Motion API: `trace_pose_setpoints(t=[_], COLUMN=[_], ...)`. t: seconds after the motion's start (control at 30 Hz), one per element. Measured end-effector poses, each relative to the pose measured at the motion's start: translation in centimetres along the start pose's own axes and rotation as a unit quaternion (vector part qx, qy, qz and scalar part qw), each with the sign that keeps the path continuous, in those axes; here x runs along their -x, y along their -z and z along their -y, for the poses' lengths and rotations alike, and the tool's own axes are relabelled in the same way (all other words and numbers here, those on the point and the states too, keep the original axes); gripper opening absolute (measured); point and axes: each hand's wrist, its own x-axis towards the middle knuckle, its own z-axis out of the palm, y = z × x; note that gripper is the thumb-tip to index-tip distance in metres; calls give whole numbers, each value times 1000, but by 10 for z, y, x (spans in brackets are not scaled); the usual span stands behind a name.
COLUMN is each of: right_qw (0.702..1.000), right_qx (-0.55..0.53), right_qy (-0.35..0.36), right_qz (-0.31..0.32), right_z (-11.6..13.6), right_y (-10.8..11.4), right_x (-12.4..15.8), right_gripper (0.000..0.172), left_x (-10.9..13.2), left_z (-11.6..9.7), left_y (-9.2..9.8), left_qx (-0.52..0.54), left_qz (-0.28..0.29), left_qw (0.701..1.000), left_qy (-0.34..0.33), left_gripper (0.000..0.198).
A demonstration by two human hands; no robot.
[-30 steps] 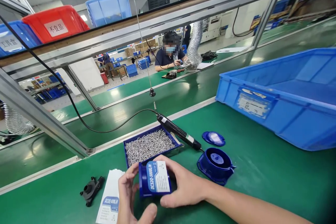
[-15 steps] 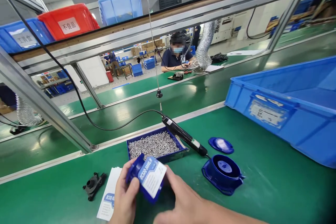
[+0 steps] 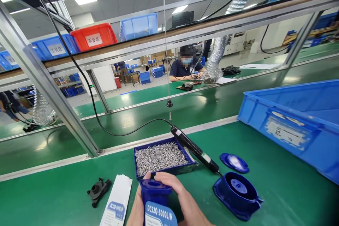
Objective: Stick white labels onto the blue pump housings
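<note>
A blue plastic pump housing [image 3: 156, 194] with a "DC52Q-5000L/H" label [image 3: 160, 214] on its side is held between my two hands at the bottom of the view. My left hand [image 3: 135, 206] wraps its left side. From the right, my right hand [image 3: 182, 197] curls over its top edge. The lower part of the housing is cut off by the frame. To the left lie a strip of labels [image 3: 116, 197] and a black plastic part [image 3: 99, 191] with several lugs. Just beyond my hands stands a blue tray of screws [image 3: 161, 157].
A black electric screwdriver [image 3: 196, 150] hangs on a cord, its tip near a round blue housing [image 3: 237, 196]. Blue discs [image 3: 234, 162] lie behind that. A large blue bin [image 3: 288, 130] fills the right. A metal post [image 3: 50, 74] rises at left. A person [image 3: 186, 63] sits opposite.
The housing has turned more upright and moved lower, its label now facing me. My right hand has come up over its top. The view has shifted, moving the scene right and down.
</note>
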Motion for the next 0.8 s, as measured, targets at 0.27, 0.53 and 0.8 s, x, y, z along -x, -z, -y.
trace_pose_setpoints(t=[0.27,0.53,0.8], right_qw=[993,992,985], right_qx=[106,114,170], right_qy=[58,55,42], right_qz=[2,11,7], right_z=[10,6,14], right_y=[8,4,1], right_x=[-6,1,-2], right_gripper=[93,92,90], left_x=[8,17,11], left_z=[-3,-19,-13], left_y=[-3,-12,-4], left_qx=[-7,-33,-52], left_qz=[-23,-44,10], left_qw=[1000,998,997], left_qy=[8,29,62], left_gripper=[51,59,77])
